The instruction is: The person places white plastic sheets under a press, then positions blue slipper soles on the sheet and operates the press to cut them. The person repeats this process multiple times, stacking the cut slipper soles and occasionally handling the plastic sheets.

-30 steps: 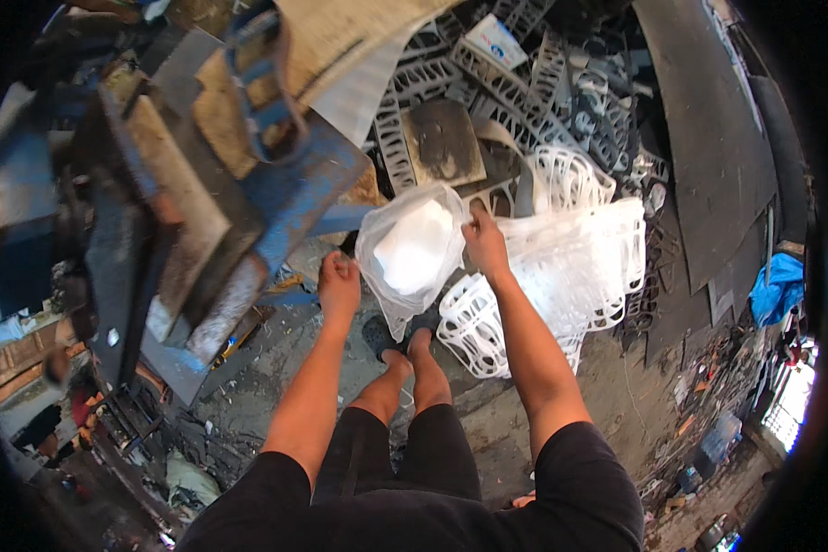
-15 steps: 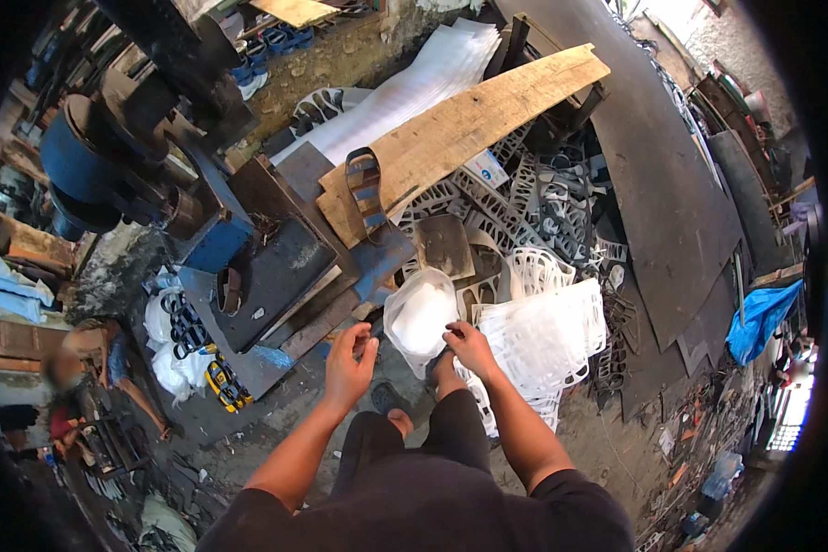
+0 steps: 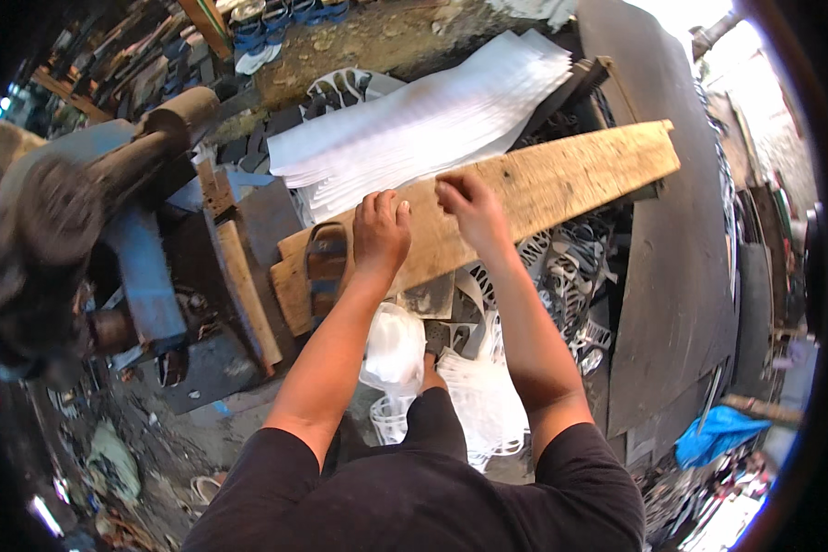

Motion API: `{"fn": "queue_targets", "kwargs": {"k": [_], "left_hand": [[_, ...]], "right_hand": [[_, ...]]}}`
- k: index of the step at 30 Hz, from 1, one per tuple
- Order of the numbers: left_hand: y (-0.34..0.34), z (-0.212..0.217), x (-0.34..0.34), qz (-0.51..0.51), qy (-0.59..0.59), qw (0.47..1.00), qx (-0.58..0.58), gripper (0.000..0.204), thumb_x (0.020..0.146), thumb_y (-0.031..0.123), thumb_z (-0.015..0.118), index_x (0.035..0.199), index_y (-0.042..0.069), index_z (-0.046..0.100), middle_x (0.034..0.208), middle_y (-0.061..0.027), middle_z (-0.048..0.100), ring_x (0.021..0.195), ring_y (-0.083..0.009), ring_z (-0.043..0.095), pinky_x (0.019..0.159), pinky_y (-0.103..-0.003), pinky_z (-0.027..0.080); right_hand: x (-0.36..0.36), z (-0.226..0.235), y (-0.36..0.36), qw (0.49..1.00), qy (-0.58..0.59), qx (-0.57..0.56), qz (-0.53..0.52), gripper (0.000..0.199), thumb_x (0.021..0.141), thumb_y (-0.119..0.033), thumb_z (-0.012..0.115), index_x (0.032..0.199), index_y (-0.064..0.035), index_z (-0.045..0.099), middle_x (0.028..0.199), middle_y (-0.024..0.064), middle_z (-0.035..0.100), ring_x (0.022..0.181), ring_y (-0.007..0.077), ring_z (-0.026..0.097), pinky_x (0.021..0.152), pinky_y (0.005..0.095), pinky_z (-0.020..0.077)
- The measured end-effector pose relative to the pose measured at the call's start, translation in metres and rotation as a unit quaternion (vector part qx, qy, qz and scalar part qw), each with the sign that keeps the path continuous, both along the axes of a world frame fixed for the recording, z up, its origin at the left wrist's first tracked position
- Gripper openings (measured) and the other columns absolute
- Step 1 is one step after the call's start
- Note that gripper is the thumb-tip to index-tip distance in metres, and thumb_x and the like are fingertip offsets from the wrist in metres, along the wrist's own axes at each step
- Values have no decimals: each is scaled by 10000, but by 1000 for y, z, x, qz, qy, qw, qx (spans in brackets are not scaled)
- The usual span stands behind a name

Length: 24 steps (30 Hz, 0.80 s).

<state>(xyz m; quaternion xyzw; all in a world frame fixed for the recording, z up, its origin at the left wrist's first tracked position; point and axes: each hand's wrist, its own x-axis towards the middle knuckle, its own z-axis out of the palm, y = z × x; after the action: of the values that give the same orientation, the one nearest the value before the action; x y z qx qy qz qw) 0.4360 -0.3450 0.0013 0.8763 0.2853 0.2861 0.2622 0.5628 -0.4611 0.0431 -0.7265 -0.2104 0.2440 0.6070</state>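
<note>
My left hand (image 3: 382,230) is over the left part of a long wooden plank (image 3: 543,193), its fingers loosely bent and thumb apart, holding nothing I can see. My right hand (image 3: 477,216) is above the plank's middle with fingers curled in; whatever they may hold is hidden. Beyond both hands lies a fanned stack of white sheets (image 3: 414,120). A dark sandal (image 3: 327,262) with a strap stands on the plank's left end, beside my left forearm. Below the plank, a clear plastic bag with white contents (image 3: 394,350) sits next to white cut-out sheets (image 3: 478,396).
A blue, rusty machine (image 3: 147,267) stands at the left. Large dark sheets (image 3: 681,276) lean along the right, with a blue tarp (image 3: 713,437) near them. Cut-out scraps (image 3: 570,285) pile under the plank. Several blue sandals (image 3: 290,18) lie at the back.
Both hands have moved from beside the plastic bag forward, over the plank. The view has shifted too, so the machine looks larger at the left.
</note>
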Motion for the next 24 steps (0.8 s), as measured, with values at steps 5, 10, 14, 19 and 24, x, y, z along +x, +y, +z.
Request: {"fn": "queue_targets", "kwargs": {"k": [5,10,14,19,24], "left_hand": [[9,-55,33,69,89,987,118,281,938,280,580,1103,53,601,1101,-135,606,1093,-340,549,1032,-491,371],[10,-31,48,58,174,980,78,330,955,312,551,1152,51,593,1123,-131,600,1152,-323,533,1105,-521,293],[12,-26,56,50,224,972,51,344,957,330,554,1137,41,605,1112,-129,599,1139,-326,542,1101,-528,292],[15,-23,58,52,282,958,10,371,946,360,549,1127,42,615,1114,-129,604,1134,-323,548,1094,-526,290],[20,-19,63,38,329,944,-17,383,928,387,554,1112,59,625,1107,-119,610,1131,-309,551,1085,-529,287]], "right_hand": [[144,-32,96,993,102,58,-14,272,904,-190,654,1046,42,661,884,82,668,740,166,625,716,288,520],[240,-110,198,955,279,82,-61,211,884,-119,647,1006,50,620,802,68,608,666,143,599,611,264,537],[286,-214,258,933,353,6,-74,179,903,-132,636,982,27,609,829,81,605,698,175,617,650,287,572],[307,-311,295,917,378,-59,-114,161,917,-123,608,963,29,589,856,108,616,706,193,623,663,303,586],[358,-416,300,902,395,-53,-165,142,936,-78,543,1010,42,528,887,126,598,656,191,587,656,322,587]]}}
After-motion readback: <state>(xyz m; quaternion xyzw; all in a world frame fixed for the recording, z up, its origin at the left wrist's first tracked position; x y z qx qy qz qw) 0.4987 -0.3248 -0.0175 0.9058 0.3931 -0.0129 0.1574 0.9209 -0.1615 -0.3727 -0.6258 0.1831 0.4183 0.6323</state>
